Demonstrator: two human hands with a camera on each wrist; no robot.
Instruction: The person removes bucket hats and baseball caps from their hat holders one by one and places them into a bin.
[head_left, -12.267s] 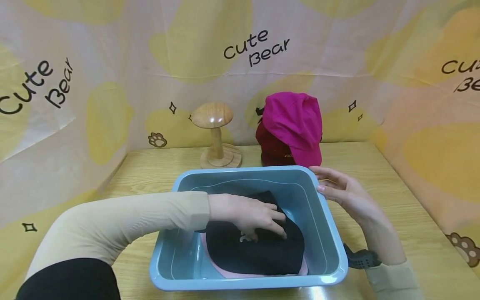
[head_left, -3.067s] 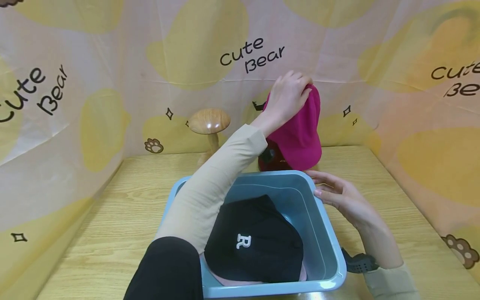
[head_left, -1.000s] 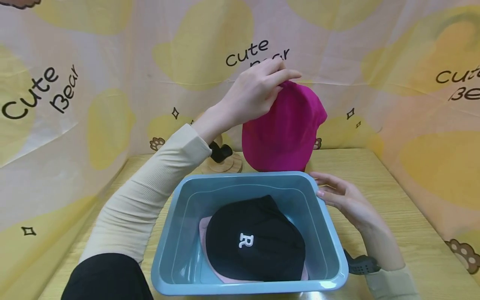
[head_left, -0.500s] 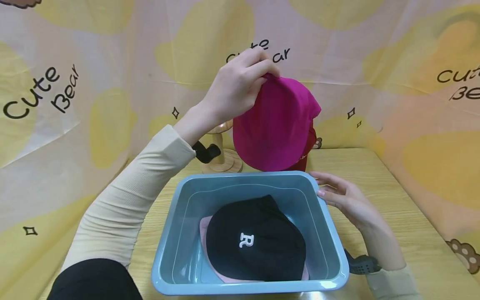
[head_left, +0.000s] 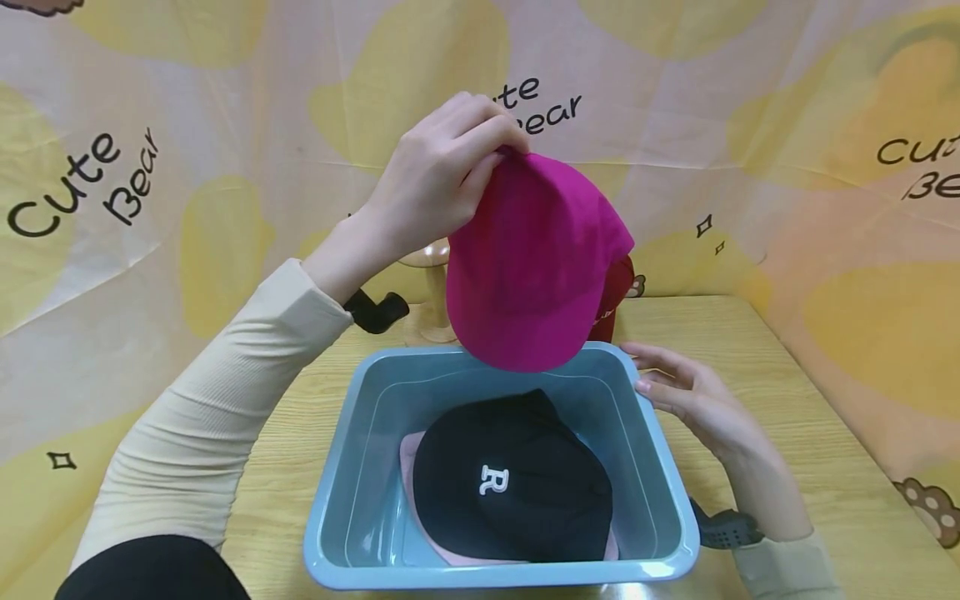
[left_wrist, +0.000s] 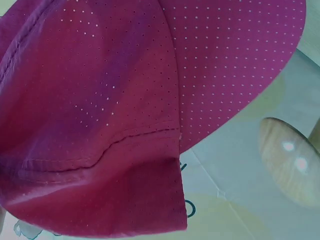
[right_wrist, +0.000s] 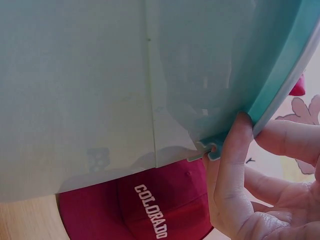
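My left hand point(head_left: 435, 179) pinches a bright pink baseball cap point(head_left: 536, 258) at the top of its crown. The cap hangs with its brim down, overlapping the far rim of a blue plastic tub point(head_left: 330, 500). Perforated fabric of the pink cap point(left_wrist: 100, 90) fills much of the left wrist view. Inside the tub lies a black cap point(head_left: 525, 500) with a white R, over a light pink one point(head_left: 408, 454) that is mostly hidden. At the tub's far right corner, my right hand point(head_left: 686, 396) grips the rim between thumb and fingers, as the right wrist view shows.
A dark red cap point(head_left: 617, 292) reading COLORADO in the right wrist view stands behind the tub. Left of it is a mushroom-shaped wooden stand point(head_left: 437, 292), partly behind the pink cap. The wooden table point(head_left: 750, 375) meets a printed cloth backdrop point(head_left: 675, 100).
My left hand went from the black cap to the pink cap, lifted it off the dark red one and brought it left and nearer, over the tub's far rim. My right hand stayed put.
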